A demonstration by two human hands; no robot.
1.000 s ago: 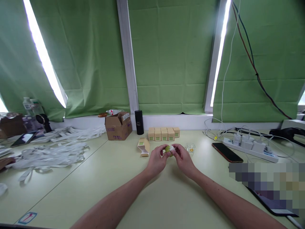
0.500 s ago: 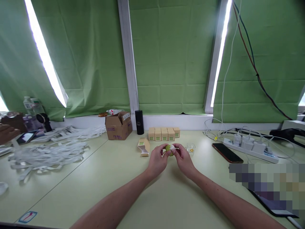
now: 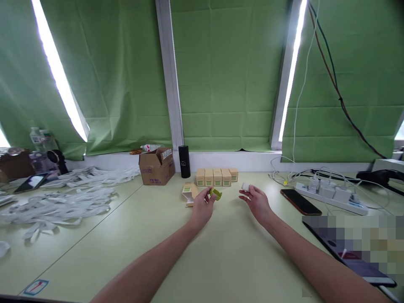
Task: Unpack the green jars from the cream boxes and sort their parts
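Observation:
My left hand (image 3: 202, 207) is closed on a small green holder (image 3: 216, 193), which looks hollow; its exact kind is unclear. Between the thumb and fingers of my right hand (image 3: 259, 204) is a small white block-like piece (image 3: 245, 186), raised above the table and apart from the green holder. Just left of my left hand lies an opened small cardboard box (image 3: 189, 191) on its side, partly covered by the fingers. Behind both hands stands a row of small closed kraft boxes (image 3: 217, 177) with green-edged labels.
A brown carton (image 3: 157, 168) and a black cylinder (image 3: 184, 162) stand at the back. White straps (image 3: 59, 206) are heaped on the left. To the right lie a phone (image 3: 300, 202), a power strip (image 3: 331, 198) with plugs and cables, and a tablet (image 3: 362, 261).
My hands have moved apart, the white piece leaving the green holder in my right hand. The clear little container at the right is now hidden. Another person's hand at the far left has gone.

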